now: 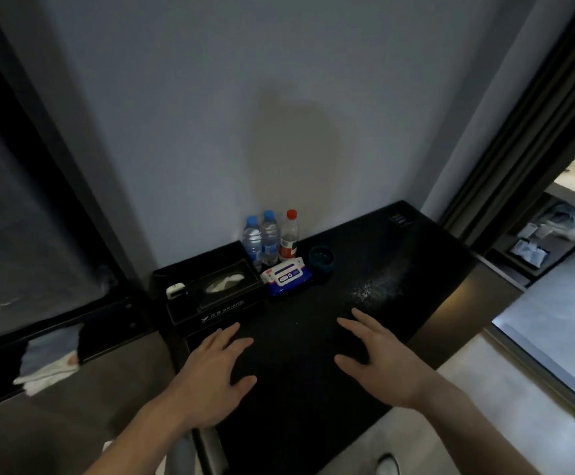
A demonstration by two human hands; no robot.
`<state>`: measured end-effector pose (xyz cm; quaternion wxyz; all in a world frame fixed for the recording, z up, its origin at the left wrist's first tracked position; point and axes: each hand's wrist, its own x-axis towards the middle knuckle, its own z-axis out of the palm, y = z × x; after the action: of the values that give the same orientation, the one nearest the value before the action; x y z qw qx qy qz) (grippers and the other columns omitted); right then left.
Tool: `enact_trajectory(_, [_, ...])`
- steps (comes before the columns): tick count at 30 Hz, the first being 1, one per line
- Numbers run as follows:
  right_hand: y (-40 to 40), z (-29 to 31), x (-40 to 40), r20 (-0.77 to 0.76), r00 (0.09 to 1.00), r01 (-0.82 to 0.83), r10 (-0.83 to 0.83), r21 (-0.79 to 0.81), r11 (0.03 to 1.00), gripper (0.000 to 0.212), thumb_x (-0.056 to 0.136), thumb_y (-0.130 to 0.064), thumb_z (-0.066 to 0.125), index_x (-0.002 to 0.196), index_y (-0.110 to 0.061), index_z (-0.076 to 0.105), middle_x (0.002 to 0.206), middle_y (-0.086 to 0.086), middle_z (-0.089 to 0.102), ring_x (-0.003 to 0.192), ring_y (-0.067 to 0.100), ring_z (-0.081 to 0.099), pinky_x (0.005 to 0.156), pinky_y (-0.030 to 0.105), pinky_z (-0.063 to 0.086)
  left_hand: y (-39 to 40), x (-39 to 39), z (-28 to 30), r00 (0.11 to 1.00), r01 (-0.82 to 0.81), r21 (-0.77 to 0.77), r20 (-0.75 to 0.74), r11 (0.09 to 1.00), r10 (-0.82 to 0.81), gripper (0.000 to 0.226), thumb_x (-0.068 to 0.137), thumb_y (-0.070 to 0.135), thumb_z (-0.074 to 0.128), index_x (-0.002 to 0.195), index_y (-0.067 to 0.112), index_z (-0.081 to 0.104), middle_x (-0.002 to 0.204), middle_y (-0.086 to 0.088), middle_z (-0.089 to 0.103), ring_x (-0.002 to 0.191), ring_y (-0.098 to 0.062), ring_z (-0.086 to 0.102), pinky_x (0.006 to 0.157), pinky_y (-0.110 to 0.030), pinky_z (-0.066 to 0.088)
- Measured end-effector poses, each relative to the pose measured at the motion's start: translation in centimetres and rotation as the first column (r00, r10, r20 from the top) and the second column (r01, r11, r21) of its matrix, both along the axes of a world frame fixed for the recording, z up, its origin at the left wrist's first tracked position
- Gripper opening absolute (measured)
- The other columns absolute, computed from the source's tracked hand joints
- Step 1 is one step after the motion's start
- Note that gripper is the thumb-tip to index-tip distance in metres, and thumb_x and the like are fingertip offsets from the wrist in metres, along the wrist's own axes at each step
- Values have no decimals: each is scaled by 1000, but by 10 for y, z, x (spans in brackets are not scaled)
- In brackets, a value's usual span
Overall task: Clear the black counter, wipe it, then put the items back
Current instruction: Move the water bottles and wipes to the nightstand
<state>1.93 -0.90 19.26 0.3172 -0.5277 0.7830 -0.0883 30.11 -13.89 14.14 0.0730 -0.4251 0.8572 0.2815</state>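
Both hands are held out over the near part of the black table [313,389], palms down. The left hand [215,375] has its fingers [226,337] spread and relaxed, holding nothing; its fingertips are near the front of the black tissue box [210,296]. The right hand [387,363] is also released, with the fingers straight and apart, holding nothing. I cannot tell if the hands touch the table surface or stay just above it.

All the items stand at the far left part of the table, close to the grey wall [245,114]. The tissue box sits at the left corner, with a white tissue showing in its opening. A small white object [175,290] lies in the box tray, just beside the opening on the left. Behind the box, against the wall, stand three upright bottles: two with blue caps [252,241] [269,240] and one with a red cap [289,238], all close together. In front of the bottles lies a blue and white pack of wet wipes [286,276], touching the right side of the tissue box. Just right of the pack is a small dark round ashtray [321,261].

On the right part of the table there is a pale dusty spot [370,289].
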Motion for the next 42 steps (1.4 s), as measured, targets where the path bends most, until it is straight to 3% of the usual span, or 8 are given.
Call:
enact_trajectory(13, [-115,-41,-176,86,938,-339,336,28,940,75,96,-56,62,160,-46,24,171,-16,4,157,18,17,127,42,26,-32,-138,-21,917,-397,-37,8,917,398,70,95,59,58,156,41,29,169,13,11,155,-15,18,126,-39,24])
enact_trajectory(20, [-178,-38,-250,69,889,-452,452,-15,892,74,97,-52,64,160,-40,27,171,-11,11,154,19,25,125,40,30,-59,-220,-8,883,-469,-60,-8,881,470,69,94,55,61,155,40,32,168,12,15,154,-16,21,125,-38,26])
enact_trajectory(28, [-263,-39,-254,45,870,-485,491,-106,868,75,97,-40,69,160,-33,30,169,-8,17,150,17,34,123,39,35,-116,-261,-3,856,-517,-89,-26,852,516,70,93,46,68,154,32,38,165,6,25,149,-17,33,121,-37,36])
enact_trajectory(35, [-333,-47,-230,31,848,-516,530,-184,836,67,98,-32,67,156,-25,36,158,-1,35,144,19,41,118,34,35,-193,-280,-14,842,-540,-71,-57,839,537,66,92,32,70,151,26,43,158,2,34,135,-20,49,111,-34,44])
enact_trajectory(42, [-399,-74,-205,-10,824,-562,567,-141,815,74,95,-31,68,159,-21,32,157,2,33,139,25,46,116,36,38,-273,-293,-42,819,-571,-64,-109,819,563,75,87,24,73,153,20,36,160,-6,26,135,-32,51,108,-40,47])
